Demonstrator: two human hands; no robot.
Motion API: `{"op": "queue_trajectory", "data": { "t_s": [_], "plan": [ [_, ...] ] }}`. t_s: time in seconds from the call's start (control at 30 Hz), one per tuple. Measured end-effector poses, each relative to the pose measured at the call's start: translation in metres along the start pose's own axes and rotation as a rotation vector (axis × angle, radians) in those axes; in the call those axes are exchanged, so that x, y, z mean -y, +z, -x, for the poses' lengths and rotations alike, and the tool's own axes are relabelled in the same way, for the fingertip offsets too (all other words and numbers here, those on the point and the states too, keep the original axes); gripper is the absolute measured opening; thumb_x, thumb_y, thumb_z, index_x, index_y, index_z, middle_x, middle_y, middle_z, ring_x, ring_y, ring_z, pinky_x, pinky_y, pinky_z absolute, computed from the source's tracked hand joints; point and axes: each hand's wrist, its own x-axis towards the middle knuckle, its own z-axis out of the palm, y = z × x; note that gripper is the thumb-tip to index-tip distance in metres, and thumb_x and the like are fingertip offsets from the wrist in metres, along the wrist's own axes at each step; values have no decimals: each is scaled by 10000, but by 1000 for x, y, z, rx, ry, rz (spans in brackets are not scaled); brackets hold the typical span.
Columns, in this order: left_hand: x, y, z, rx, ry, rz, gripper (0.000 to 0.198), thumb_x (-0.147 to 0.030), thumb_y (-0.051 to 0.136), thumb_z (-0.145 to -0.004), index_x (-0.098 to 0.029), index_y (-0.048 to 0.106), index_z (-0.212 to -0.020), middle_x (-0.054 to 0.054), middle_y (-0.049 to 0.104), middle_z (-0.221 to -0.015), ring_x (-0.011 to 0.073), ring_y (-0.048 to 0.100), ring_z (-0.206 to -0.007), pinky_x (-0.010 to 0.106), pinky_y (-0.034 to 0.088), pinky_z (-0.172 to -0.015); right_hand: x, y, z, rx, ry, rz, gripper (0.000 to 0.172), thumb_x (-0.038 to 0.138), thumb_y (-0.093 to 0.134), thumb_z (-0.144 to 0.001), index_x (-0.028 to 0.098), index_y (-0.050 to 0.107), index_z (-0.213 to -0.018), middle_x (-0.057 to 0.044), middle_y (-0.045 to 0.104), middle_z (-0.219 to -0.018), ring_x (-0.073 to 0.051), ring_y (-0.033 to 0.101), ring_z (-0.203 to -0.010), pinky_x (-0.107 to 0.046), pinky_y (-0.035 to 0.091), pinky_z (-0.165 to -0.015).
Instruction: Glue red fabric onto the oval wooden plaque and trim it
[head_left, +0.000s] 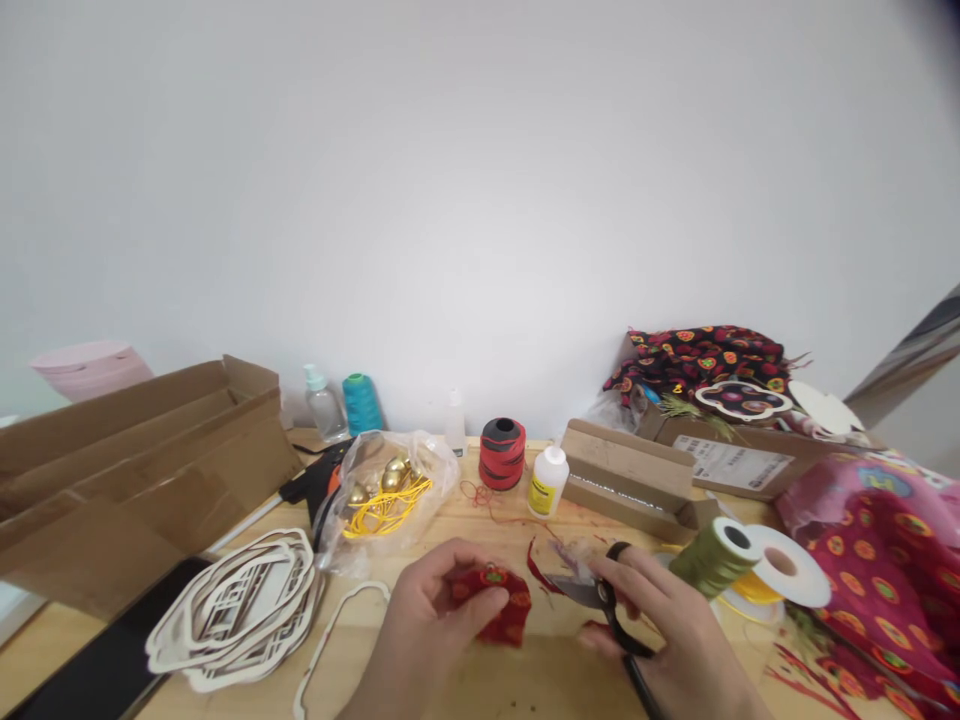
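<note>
A small piece of red patterned fabric (514,622) is pinched between the thumb and fingers of my left hand (442,620). My right hand (667,620) grips black-handled scissors (589,592), whose blades point left toward the fabric but stay apart from it. Beside the blade tips lies a thin red fabric scrap (538,568). The far edge of the fabric is partly covered by my left fingers. Beyond my hands stand a white glue bottle (549,485) with a yellow label and a spool of red cord (502,455).
Left are a cardboard box (150,470), stacked white cut-out frames (236,610) and a plastic bag (394,490) with gold bells and yellow cord. Right are a small open box (630,480), a green thread spool (712,560) and red patterned cloth (885,580). A wall rises behind the table.
</note>
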Motion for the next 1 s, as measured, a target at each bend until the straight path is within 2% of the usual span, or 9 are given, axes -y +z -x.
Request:
{"op": "queue_trajectory", "data": {
  "t_s": [0.1, 0.23, 0.4, 0.63, 1.0],
  "plan": [
    [2, 2, 0, -25, -86, 164, 241, -235, 771, -538, -156, 596, -684, -7, 673, -563, 118, 601, -481, 202, 470, -467, 0, 5, 2, 18, 13, -7, 265, 269, 581, -772, 159, 568, -1013, -45, 549, -705, -162, 563, -602, -220, 471, -496],
    [1, 4, 1, -41, -118, 228, 274, -268, 774, -535, -156, 592, -705, -25, 654, -540, 103, 584, -458, 197, 469, -465, 2, 8, 1, 72, 8, -7, 299, 312, 621, -747, 153, 583, -998, -58, 585, -726, -164, 581, -613, -229, 487, -524],
    [2, 6, 2, -111, -75, 0, 257, -337, 720, -597, -149, 617, -740, -2, 665, -591, 123, 588, -506, 199, 455, -470, 8, 10, 0, 108, -19, 14, 255, 294, 603, -752, 133, 610, -950, -53, 573, -645, -167, 563, -548, -233, 459, -464],
    [2, 10, 5, -93, 53, -261, 199, -349, 635, -674, -165, 650, -749, 27, 690, -680, 171, 603, -626, 229, 463, -554, 8, 13, 5, 138, 9, 72, 200, 252, 579, -755, 152, 616, -925, -51, 598, -646, -156, 564, -516, -226, 444, -464],
    [3, 10, 5, -118, 87, -311, 184, -341, 628, -674, -168, 652, -733, 25, 683, -677, 183, 606, -634, 248, 472, -563, 8, 16, 6, 126, -20, 128, 165, 232, 575, -739, 153, 618, -878, -41, 592, -621, -148, 552, -485, -220, 414, -436]
  ]
}}
